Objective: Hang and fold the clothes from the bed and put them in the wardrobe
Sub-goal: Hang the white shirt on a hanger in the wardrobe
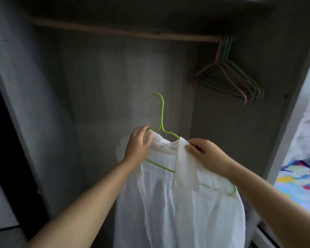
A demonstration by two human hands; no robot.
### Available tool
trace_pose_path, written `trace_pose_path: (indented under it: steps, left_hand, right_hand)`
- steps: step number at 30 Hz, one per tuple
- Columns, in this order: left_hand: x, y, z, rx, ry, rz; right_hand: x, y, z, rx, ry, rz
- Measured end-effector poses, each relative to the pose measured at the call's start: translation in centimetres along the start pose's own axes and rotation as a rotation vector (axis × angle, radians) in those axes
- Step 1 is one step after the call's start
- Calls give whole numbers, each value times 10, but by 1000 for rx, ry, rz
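Both hands steady the shirt point(177, 203) on its hanger point(161, 115): left hand point(139, 142) grips one shoulder, right hand point(207, 154) pinches the collar, hook free for the rail point(115, 30).

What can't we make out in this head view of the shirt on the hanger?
- White cotton shirt: its hem is cut off by the bottom edge.
- Green wire hanger: both shoulders hidden under the shirt.
- Left hand: fingers curl behind the collar, so the grip is unseen.
- Bunch of pastel wire hangers on the wooden rail: too dim and overlapped to count.
- Multicoloured bedding: cut off by the right edge.
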State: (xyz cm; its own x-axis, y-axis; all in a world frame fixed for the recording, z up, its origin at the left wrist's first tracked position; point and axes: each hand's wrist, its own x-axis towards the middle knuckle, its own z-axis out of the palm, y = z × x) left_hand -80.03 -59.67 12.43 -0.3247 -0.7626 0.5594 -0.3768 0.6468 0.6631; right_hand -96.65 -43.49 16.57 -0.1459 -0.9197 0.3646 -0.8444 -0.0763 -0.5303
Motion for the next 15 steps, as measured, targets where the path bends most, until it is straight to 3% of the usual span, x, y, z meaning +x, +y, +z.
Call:
trace_pose_path:
  steps: [7, 15]
  left_hand:
    - [22, -45, -55, -165, 199, -94]
    - [51, -61, -128, -416, 531, -143]
  right_hand:
    - [84, -57, 12, 107, 38, 21]
    - [217, -186, 15, 50, 103, -130]
